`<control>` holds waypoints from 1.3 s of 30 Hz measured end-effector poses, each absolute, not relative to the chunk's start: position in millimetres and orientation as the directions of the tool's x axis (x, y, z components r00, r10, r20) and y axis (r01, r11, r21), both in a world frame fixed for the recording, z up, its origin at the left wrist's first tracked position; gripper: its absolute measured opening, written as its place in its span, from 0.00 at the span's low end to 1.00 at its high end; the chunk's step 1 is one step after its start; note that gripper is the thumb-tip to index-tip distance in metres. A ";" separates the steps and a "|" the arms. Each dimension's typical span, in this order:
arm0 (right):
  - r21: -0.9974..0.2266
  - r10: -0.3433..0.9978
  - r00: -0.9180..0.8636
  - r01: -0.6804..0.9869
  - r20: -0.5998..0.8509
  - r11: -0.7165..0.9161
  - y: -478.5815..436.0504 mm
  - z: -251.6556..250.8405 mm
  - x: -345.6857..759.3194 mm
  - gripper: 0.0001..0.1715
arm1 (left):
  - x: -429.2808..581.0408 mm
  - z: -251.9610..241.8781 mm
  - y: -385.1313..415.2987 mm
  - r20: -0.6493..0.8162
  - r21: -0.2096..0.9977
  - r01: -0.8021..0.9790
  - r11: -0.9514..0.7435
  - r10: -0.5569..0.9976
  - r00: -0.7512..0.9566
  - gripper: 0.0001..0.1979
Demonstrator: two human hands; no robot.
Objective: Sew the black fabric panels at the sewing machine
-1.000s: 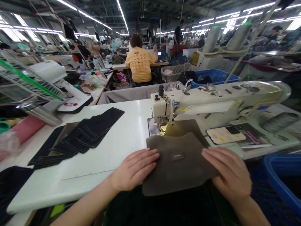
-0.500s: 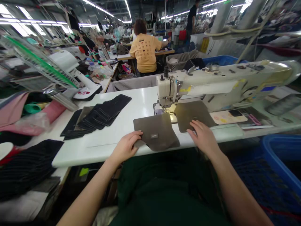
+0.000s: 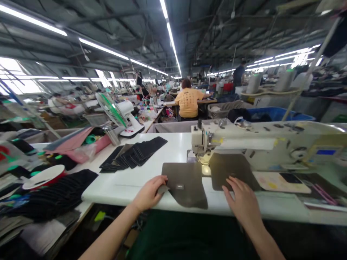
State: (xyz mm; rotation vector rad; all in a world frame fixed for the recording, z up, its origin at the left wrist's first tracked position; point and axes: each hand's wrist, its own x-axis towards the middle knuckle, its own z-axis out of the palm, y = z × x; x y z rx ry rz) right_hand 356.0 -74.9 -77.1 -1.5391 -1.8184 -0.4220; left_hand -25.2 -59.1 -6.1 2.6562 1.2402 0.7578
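My left hand (image 3: pixel 150 192) is closed on the left edge of a grey-brown fabric panel (image 3: pixel 185 175), thumb below and fingers on top. The panel bears a small label (image 3: pixel 179 186), and its lower edge hangs over the table front. A second grey-brown panel (image 3: pixel 230 165) lies to the right, partly under the arm of the sewing machine (image 3: pixel 235 135). My right hand (image 3: pixel 244 199) rests on its lower edge with the fingers apart. The lit needle area lies between the two panels.
Dark stitched pieces (image 3: pixel 135 154) lie fanned out on the white table (image 3: pixel 173 144). A fan (image 3: pixel 126 112) stands behind them. A phone (image 3: pixel 290 178) and pink scissors (image 3: pixel 324 193) lie at the right. Further off, a person in a yellow shirt (image 3: pixel 187 103) sits at another table.
The view has tilted up, showing more of the ceiling. The left panel's lower edge now hangs further down, and its left corner is folded at my left hand. My right hand stays on the right panel.
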 end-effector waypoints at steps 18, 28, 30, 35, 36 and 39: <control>-0.368 0.780 -0.436 0.705 0.449 0.606 -114.4 -43.3 300.9 0.63 | -33.6 -10.3 -51.0 0.277 0.271 0.648 -0.712 0.702 0.656 0.33; -0.433 0.811 -0.413 0.694 0.414 0.575 -120.9 -20.3 304.3 0.18 | -29.9 10.9 -57.0 0.160 0.319 0.551 -0.771 0.617 0.771 0.30; -0.592 0.875 -0.334 0.645 0.350 0.483 -107.7 -11.9 302.8 0.17 | -21.1 25.5 -48.2 0.157 0.418 0.564 -0.712 0.669 0.727 0.18; -0.895 0.984 0.108 0.439 0.142 0.081 -59.5 -12.5 284.5 0.25 | 4.0 25.9 -12.3 0.085 0.595 0.691 -0.410 0.887 0.453 0.15; -0.917 0.981 0.170 0.398 0.092 0.017 -52.4 -14.1 280.9 0.30 | 7.0 20.8 -7.5 0.078 0.609 0.709 -0.355 0.916 0.392 0.15; -0.962 0.965 0.262 0.264 0.009 -0.062 -44.2 -16.7 275.1 0.36 | 10.4 7.9 -3.1 0.083 0.642 0.717 -0.272 0.954 0.288 0.15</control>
